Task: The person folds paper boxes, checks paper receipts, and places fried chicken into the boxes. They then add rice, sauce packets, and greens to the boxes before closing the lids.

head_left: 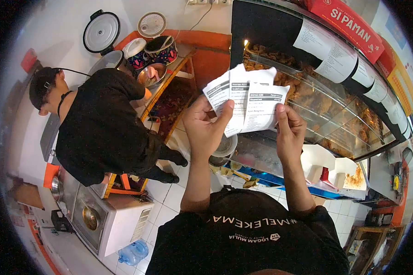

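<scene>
- Glass display case [325, 110]: stands beyond the right hand, with browned fried food on its shelves; printed sheets [337, 62] hang along its dark upper edge.
- Co-worker [103, 119]: a person in black clothing, at the left, bent toward the tabletop [176, 68].
- Patterned pots [160, 51]: two, side by side at the tabletop's far end, one covered, one uncovered.
- Red box [348, 27]: lettered "SI PAMAN", above the display case.
- Blue water bottle [133, 252]: lies on the tiled floor.
- Left hand [208, 120]: closed in a pinch, thumb in front, on the left part of the receipts.
- Right hand [289, 130]: likewise pinched, gripping their right edge.
- Printed receipts [261, 107]: overlapping white slips, fanned between both hands, held up before the display case, print facing the camera.
</scene>
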Available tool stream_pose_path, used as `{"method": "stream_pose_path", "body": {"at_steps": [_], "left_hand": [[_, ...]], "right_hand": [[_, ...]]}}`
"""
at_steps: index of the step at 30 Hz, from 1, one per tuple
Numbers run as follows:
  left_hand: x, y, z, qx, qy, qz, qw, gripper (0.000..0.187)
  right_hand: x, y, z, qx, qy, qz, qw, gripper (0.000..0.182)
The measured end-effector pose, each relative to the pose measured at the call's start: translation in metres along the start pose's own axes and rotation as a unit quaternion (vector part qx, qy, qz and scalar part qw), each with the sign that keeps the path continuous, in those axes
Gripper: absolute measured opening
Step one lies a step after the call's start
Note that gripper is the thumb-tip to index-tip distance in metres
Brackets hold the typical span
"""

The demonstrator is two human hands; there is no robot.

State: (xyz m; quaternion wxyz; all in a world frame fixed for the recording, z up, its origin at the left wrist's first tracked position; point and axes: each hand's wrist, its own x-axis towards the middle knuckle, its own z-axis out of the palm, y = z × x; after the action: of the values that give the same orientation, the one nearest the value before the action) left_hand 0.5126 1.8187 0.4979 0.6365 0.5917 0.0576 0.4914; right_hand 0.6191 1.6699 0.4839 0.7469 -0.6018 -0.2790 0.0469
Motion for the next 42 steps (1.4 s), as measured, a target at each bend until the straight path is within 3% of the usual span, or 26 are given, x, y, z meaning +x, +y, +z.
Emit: {"method": "stream_pose_path", "body": {"at_steps": [15, 22, 25, 28, 29, 30, 32, 33, 34, 37, 38, 40, 42], "left_hand": [[0.011, -0.009, -0.011, 0.034, 0.014, -0.012, 0.999, 0.027], [0.036, -0.013, -0.040, 0.012, 0.030, 0.053, 0.998, 0.036], [0.050, -0.007, -0.058, 0.050, 0.057, 0.082, 0.994, 0.039], [0.060, -0.001, -0.072, 0.060, 0.078, 0.097, 0.990, 0.040], [0.067, -0.012, -0.087, 0.081, 0.091, 0.104, 0.987, 0.041], [0.067, -0.005, -0.089, 0.099, 0.071, 0.087, 0.989, 0.042], [0.069, -0.004, -0.097, 0.109, 0.083, 0.012, 0.990, 0.043], [0.064, 0.011, -0.081, 0.096, 0.066, 0.016, 0.993, 0.041], [0.069, 0.005, -0.095, 0.058, -0.043, 0.032, 0.997, 0.041], [0.058, -0.004, -0.091, 0.014, -0.153, 0.031, 0.988, 0.048], [0.046, -0.004, -0.080, -0.026, -0.146, -0.023, 0.989, 0.060], [0.036, -0.008, -0.064, 0.007, -0.217, -0.013, 0.976, 0.074], [0.026, -0.013, -0.039, -0.047, -0.251, -0.073, 0.964, 0.083]], "right_hand": [[0.020, -0.010, 0.009, 0.004, 0.035, -0.056, 0.998, 0.019], [0.067, -0.031, 0.015, -0.060, 0.035, -0.209, 0.976, 0.017], [0.097, -0.047, 0.021, -0.112, 0.034, -0.291, 0.950, 0.025], [0.126, -0.064, 0.033, -0.130, 0.068, -0.233, 0.961, 0.028], [0.140, -0.064, 0.039, -0.135, 0.073, -0.284, 0.946, 0.028], [0.152, -0.060, 0.042, -0.147, 0.084, -0.334, 0.927, 0.029], [0.172, -0.047, 0.047, -0.178, 0.120, -0.342, 0.915, 0.034], [0.174, -0.046, 0.049, -0.158, 0.110, -0.340, 0.921, 0.036], [0.162, -0.058, 0.049, -0.160, 0.077, -0.304, 0.936, 0.035], [0.128, -0.057, 0.034, -0.192, -0.056, -0.376, 0.905, 0.033], [0.116, -0.055, 0.029, -0.210, -0.114, -0.404, 0.883, 0.032], [0.084, -0.054, 0.012, -0.201, -0.204, -0.315, 0.905, 0.033], [0.065, -0.033, -0.003, -0.213, -0.207, -0.348, 0.889, 0.033]]}}
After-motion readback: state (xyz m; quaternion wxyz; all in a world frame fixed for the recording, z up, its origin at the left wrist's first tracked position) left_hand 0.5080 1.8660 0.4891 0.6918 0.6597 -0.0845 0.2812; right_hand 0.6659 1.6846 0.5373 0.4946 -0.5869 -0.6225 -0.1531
